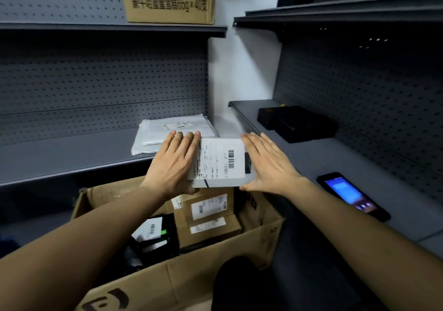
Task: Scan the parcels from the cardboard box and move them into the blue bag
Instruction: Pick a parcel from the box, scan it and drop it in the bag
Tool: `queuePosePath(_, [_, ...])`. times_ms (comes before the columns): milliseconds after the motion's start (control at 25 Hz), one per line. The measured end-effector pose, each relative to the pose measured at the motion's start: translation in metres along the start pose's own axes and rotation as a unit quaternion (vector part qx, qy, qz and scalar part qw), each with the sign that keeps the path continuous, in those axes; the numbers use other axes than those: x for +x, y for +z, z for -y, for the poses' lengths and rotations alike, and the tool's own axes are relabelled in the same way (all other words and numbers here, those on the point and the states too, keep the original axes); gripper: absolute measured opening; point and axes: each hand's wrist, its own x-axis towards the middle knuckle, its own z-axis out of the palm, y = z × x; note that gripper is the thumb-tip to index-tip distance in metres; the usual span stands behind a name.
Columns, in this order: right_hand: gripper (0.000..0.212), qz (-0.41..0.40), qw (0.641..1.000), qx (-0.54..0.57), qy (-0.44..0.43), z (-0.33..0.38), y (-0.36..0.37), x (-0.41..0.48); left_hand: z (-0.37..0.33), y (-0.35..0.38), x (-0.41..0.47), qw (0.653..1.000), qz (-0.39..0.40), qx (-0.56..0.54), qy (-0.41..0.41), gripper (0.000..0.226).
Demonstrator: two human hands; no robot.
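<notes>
Both hands, left hand (176, 161) and right hand (266, 163), grip the parcel (219, 163) flat-palmed above the cardboard box (215, 267). Keep its barcode face-up toward the phone (352, 195) at four o'clock.

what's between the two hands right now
A white parcel with a barcoded shipping label, pressed between the left hand and the right hand above the open cardboard box, in the head view.

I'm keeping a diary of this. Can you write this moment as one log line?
left hand + right hand: holding white parcel | above open cardboard box | label up | phone on shelf, screen lit
</notes>
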Motion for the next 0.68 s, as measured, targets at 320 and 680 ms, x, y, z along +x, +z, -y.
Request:
queuePosePath(320, [0.135,0.016,0.999,-0.029,0.017,-0.023,-0.001,-0.023,-0.031,-0.005,0.009,1.0,0.022,-0.004,-0.005,0.147])
queuePosePath(680, [0.113,0.082,0.96,0.058,0.261,-0.1,-0.004,-0.111,-0.048,0.005,0.009,0.998,0.024,-0.014,-0.056,0.144])
